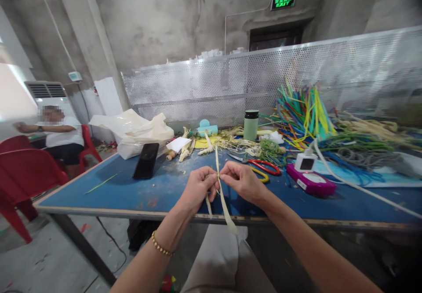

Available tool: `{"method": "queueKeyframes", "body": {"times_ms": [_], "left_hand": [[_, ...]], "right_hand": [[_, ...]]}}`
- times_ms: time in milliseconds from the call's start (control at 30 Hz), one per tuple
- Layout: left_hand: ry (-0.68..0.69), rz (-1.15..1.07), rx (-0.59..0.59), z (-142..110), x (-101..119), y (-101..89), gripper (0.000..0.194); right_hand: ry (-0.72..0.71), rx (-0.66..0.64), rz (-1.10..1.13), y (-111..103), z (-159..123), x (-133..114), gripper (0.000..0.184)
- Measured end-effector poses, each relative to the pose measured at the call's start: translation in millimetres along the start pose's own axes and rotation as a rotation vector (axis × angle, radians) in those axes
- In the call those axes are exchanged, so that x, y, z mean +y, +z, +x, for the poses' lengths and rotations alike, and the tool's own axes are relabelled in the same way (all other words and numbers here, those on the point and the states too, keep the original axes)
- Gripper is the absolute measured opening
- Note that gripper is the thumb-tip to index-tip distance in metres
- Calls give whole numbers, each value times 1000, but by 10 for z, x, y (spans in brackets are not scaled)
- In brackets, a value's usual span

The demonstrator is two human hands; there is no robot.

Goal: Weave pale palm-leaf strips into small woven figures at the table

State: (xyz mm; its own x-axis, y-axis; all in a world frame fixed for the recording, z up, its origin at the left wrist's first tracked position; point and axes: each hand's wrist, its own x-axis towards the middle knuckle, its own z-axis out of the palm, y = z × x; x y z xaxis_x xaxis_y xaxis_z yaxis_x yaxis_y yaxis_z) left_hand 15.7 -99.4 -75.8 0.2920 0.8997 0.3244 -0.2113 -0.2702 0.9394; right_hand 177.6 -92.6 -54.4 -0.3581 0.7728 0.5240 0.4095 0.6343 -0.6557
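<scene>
Both hands meet above the front edge of the blue table. My left hand (201,186), with a beaded bracelet on its wrist, pinches pale flat strips of what looks like dried leaf or straw. One strip (226,207) runs up between the hands and hangs down past the table edge toward my lap. A shorter end (209,205) dangles below the left fingers. My right hand (240,179) closes thumb and finger on the same strip where the pieces cross. Fingertips partly hide the crossing point. Just beyond the right hand lie scissors (263,167) with red handles.
Yellow handles (260,175) lie beside the scissors. A black phone (146,161), a plastic bag (135,130) and a green flask (251,126) stand around. Coloured strips (306,113), a purple box (311,181) and a white cable (352,187) occupy the right. A person (62,130) sits far left.
</scene>
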Motion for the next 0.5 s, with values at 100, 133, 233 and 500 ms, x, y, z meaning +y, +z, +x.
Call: {"method": "queueKeyframes", "body": {"times_ms": [100, 133, 233, 500], "left_hand": [[5, 30, 14, -1, 11, -3, 23], [7, 43, 18, 0, 12, -4, 23], [19, 80, 20, 7, 2, -10, 23], [30, 37, 52, 14, 10, -15, 23]], "right_hand": [[-8, 5, -38, 1, -3, 12, 15], [-11, 10, -52, 0, -4, 12, 15], [-15, 26, -87, -2, -8, -5, 16], [1, 50, -89, 15, -6, -2, 18]]}}
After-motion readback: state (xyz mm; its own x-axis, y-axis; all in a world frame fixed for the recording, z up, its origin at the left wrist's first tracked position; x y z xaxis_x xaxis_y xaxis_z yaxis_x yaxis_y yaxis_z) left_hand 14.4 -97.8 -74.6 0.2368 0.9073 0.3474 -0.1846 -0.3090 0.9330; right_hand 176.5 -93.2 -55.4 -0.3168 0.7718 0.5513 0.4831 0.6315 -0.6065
